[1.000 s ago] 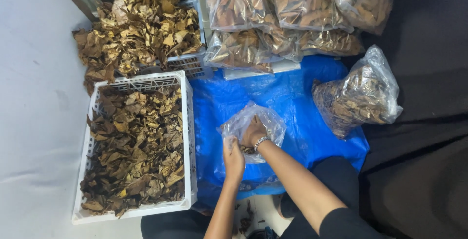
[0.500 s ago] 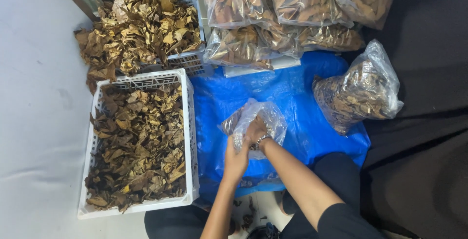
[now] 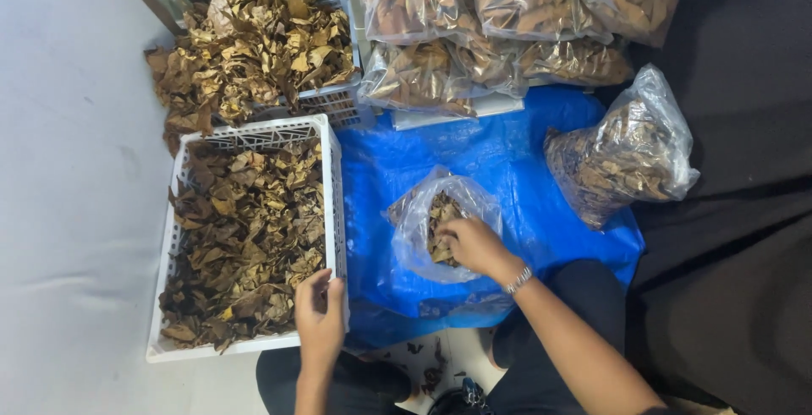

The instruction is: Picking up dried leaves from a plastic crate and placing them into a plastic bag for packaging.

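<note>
Left hand (image 3: 320, 312) is moved off the bag (image 3: 440, 225) to the crate (image 3: 337, 178) edge — fingers curled on the leaves (image 3: 245, 237); right hand (image 3: 469, 244) stays pinching the bag's mouth open.

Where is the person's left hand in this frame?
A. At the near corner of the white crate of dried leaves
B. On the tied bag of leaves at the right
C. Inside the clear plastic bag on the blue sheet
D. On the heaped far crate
A: the left hand rests at the near corner of the white crate among its dried leaves, while the right hand is at the clear plastic bag.
</note>
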